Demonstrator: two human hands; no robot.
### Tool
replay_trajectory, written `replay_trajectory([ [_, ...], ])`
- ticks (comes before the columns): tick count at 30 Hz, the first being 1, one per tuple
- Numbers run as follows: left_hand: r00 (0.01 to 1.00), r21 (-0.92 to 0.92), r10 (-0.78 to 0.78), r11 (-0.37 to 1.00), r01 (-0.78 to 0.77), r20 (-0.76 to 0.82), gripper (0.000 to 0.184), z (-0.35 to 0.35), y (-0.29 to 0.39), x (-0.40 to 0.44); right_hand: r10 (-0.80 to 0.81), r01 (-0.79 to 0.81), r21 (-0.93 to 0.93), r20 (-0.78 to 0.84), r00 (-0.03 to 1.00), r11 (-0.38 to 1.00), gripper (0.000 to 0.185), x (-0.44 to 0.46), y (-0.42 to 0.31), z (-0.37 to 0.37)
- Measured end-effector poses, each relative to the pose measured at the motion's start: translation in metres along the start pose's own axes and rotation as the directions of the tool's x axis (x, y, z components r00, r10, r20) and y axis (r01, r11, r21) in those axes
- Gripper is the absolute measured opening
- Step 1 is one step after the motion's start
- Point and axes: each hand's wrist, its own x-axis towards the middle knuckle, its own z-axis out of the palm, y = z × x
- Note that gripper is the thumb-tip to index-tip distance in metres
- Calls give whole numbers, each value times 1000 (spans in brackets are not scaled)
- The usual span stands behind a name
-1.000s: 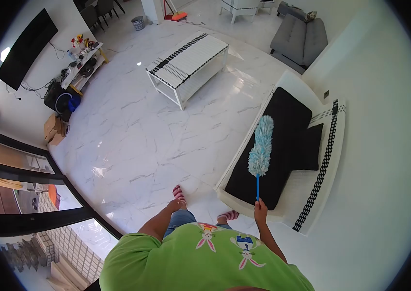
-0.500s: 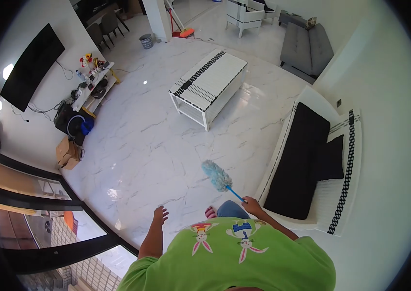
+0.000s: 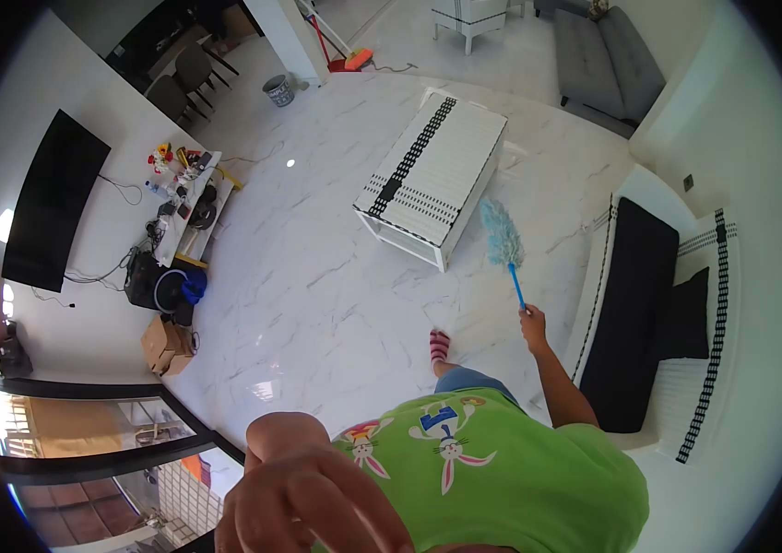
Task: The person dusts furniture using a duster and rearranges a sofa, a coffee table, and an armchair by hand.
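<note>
My right hand [image 3: 532, 327] is closed round the blue handle of a fluffy light-blue duster [image 3: 502, 235]. The duster points up and away over the floor, just right of the white woven table [image 3: 432, 166] and apart from it in the picture. My left hand [image 3: 303, 502] is large and close to the camera at the bottom, in front of the green shirt [image 3: 502, 470]. Its fingers are bent downward, and the tips run out of the frame, so whether it holds anything is hidden.
At the right stands a white sofa with a black seat cushion [image 3: 626, 313]. A cardboard box [image 3: 166, 346], a shelf with small items [image 3: 197, 221] and a wall television [image 3: 54, 203] are on the left. A bucket [image 3: 278, 90] and broom [image 3: 359, 59] are further back.
The duster has moved from over the sofa, down across the floor, then up beside the table. My left hand has risen close to the camera. The view has shifted and turned.
</note>
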Motion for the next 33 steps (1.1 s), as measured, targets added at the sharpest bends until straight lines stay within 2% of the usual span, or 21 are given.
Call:
replay_trajectory([
  [1,1000,-4,-6,1000,6,2,10,-5,-1,4,-53,53,-6,-79,995,999,11,23,-8,15],
  [3,971,-33,-192,981,189,-140,6,-9,2,3,-90,96,37,-138,986,995,12,60,-4,51],
  [4,974,-93,-202,977,193,-105,3,-19,1,0,-119,123,23,-146,982,992,13,70,-15,66],
  [5,973,-97,-209,975,199,-103,3,-35,0,0,-218,191,-140,-216,952,972,16,68,-22,92],
  [6,974,-131,-225,966,222,-6,2,-56,-2,1,-224,169,-278,-179,958,946,17,60,-48,113],
  [7,968,-162,-235,955,247,91,2,-79,-3,3,-184,145,-261,-131,974,954,16,59,-51,142],
  [9,952,-180,-279,937,299,127,2,-114,1,-1,-43,80,-375,105,994,923,15,60,-27,192],
  [11,983,-124,-166,980,156,-80,4,-137,1,-7,-94,201,-414,264,960,888,16,35,-36,220],
  [12,983,-135,-164,979,153,-77,4,-142,-2,-6,-116,267,-412,355,928,871,17,34,-47,227],
  [14,884,-92,54,990,-109,-463,4,-146,-5,-3,-154,307,-424,358,921,852,17,36,-81,228],
  [15,889,-102,54,988,-112,-454,4,-159,0,-10,-202,358,-423,369,907,832,18,41,-95,232],
  [17,991,-212,-56,977,29,-118,5,-204,15,-24,-170,344,-469,373,912,814,20,51,-95,238],
  [18,990,-164,-101,980,116,99,11,-241,10,-6,-165,237,-471,188,968,850,20,60,-96,245],
  [20,959,-215,-159,954,211,235,12,-297,11,-11,-128,61,-408,-139,982,911,20,69,-96,257],
  [21,910,-239,-207,922,303,359,17,-320,8,-17,-100,-3,-355,-271,957,935,21,69,-93,257],
  [23,810,-87,-415,868,489,414,17,-366,-8,-25,-48,-98,-244,-530,847,965,20,78,-84,254],
  [25,690,-38,-722,689,724,49,19,-417,-37,-64,26,-135,-101,-701,713,986,22,98,-71,253],
  [27,452,10,-862,462,887,-227,20,-453,-70,-110,152,-226,0,-742,654,974,27,91,-96,247],
  [28,451,9,-868,459,888,-210,20,-461,-79,-132,155,-189,50,-790,593,981,27,96,-77,245],
  [30,147,-295,-957,221,930,-251,20,-499,-112,-160,206,-160,147,-859,468,976,27,120,-66,267],
  [33,-31,-331,-979,38,943,-200,19,-531,-145,-187,243,-235,158,-884,399,959,24,147,-101,302],
])
